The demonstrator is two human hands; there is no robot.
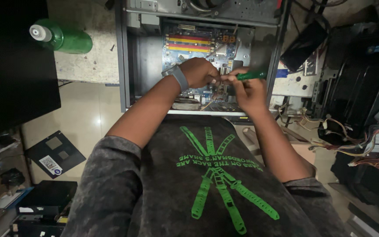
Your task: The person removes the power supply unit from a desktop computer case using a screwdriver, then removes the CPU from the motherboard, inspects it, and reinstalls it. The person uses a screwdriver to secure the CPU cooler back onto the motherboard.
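Both hands over the motherboard: right hand gripping a green screwdriver, left hand (wrist-banded) curled beside.

Repair workshop: opened computer case, loose cables.

Tight gap between case walls, open toward wearer

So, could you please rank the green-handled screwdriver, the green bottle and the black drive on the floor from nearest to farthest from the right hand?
1. Green-handled screwdriver: held in the right hand.
2. Green bottle: upper left, lying on the bench.
3. Black drive: lower left, on the floor.
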